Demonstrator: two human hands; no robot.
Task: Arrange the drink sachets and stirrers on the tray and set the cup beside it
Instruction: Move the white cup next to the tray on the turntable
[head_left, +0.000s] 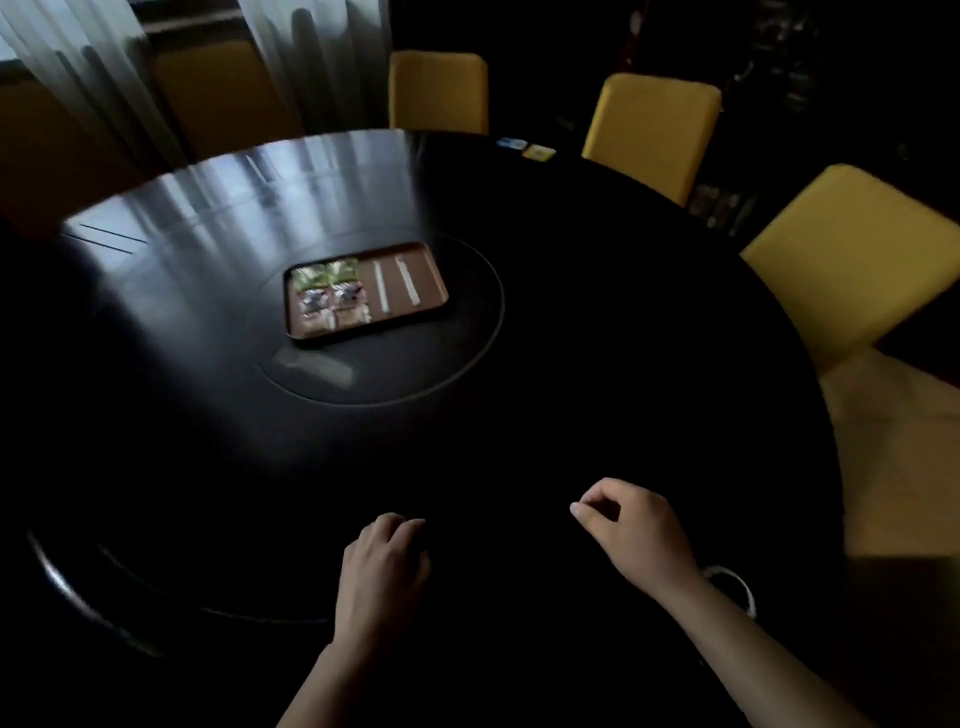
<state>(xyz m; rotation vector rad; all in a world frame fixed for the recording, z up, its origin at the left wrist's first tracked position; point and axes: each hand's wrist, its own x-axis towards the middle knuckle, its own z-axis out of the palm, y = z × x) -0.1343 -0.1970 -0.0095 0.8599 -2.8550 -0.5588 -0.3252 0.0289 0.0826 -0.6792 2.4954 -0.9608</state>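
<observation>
Head view: rectangular brown tray (439, 291), glossy round table (571, 338)

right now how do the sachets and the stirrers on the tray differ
The sachets fill the left half of the tray; the stirrers lie in its right half. The sachets are colourful, blocky packets packed edge to edge; the stirrers are thin pale sticks with bare tray between them. Both lie flat.

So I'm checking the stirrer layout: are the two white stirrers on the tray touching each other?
Apart. The head view shows the two stirrers lying side by side on the tray, with a plain strip of bare brown tray between them.
</observation>
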